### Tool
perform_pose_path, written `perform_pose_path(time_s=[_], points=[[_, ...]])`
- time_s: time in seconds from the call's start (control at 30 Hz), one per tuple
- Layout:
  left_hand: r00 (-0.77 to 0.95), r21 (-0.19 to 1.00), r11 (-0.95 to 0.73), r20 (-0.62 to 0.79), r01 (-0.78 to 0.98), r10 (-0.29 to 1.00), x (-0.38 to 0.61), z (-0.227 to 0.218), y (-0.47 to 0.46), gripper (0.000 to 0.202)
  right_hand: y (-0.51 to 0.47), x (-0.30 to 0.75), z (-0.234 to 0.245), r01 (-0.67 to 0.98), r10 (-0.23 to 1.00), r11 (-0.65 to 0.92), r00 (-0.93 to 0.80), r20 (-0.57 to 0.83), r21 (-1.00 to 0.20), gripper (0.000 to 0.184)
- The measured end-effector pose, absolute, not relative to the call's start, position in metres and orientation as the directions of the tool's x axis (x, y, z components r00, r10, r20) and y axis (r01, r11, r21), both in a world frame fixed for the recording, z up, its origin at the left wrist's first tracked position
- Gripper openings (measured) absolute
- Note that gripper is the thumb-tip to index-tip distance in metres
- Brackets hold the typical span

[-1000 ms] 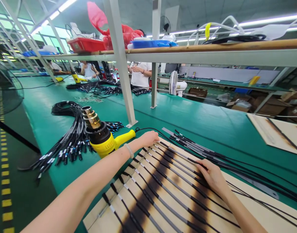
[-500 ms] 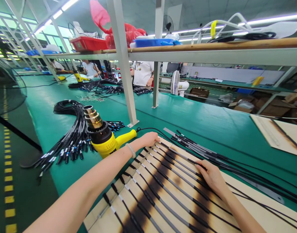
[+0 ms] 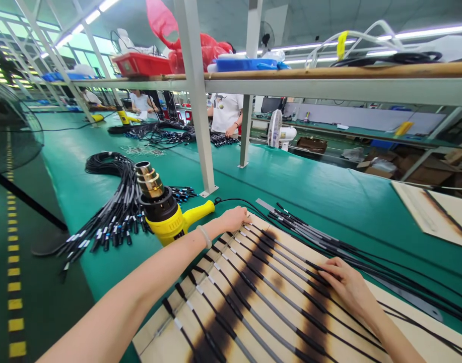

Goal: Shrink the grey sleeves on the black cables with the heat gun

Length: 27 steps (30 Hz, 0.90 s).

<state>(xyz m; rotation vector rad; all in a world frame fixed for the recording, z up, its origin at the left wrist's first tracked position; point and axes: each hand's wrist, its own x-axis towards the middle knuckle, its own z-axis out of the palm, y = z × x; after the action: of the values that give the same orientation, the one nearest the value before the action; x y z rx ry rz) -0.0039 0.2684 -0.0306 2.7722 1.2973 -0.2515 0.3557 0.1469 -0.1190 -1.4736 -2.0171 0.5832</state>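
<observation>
Black cables with grey sleeves (image 3: 276, 312) lying side by side across a scorched wooden board (image 3: 149, 339), lower centre of the frame; right hand (image 3: 346, 287) flat on them, fingers released, apparently keeping them aligned; left hand (image 3: 234, 219) open at the board's far edge, near an upright yellow heat gun (image 3: 165, 222).

The wooden board (image 3: 151, 335) is pale and looks a little rough, and dark burn marks cover parts of its surface. The cables (image 3: 270, 311) lying on it have a matt black covering, with sections of grey sleeve that look smooth. The heat gun (image 3: 165, 222) has a body of glossy yellow plastic and a nozzle (image 3: 149, 180) of shiny brass-coloured metal. The bench mat (image 3: 310, 186) is green, smooth and a little glossy. The flat strip (image 3: 412, 297) beside the cables is grey metal with a dull finish.
</observation>
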Motion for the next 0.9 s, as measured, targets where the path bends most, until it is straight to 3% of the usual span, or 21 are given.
perform_pose_path(time_s=[0.27,0.43,0.63,0.9], points=[[0.584,0.077,-0.579,-0.123,0.812,0.803,-0.003,-0.033,0.259,0.044,0.145,0.368,-0.12,0.686,0.964,0.259,-0.224,0.142,-0.68,0.032],[0.375,0.41,-0.344,0.005,0.845,0.927,-0.019,-0.044,0.247,0.051,0.144,0.368,-0.115,0.628,0.983,0.167,-0.167,0.078,-0.76,0.033],[0.201,0.765,-0.063,-0.088,0.641,0.976,-0.037,-0.053,0.235,0.071,0.152,0.364,-0.105,0.578,0.994,0.01,-0.091,-0.052,-0.816,0.044],[0.289,0.841,-0.077,-0.097,0.536,0.952,-0.044,-0.077,0.244,0.07,0.158,0.35,-0.111,0.556,0.998,0.004,-0.053,-0.031,-0.831,0.035]])
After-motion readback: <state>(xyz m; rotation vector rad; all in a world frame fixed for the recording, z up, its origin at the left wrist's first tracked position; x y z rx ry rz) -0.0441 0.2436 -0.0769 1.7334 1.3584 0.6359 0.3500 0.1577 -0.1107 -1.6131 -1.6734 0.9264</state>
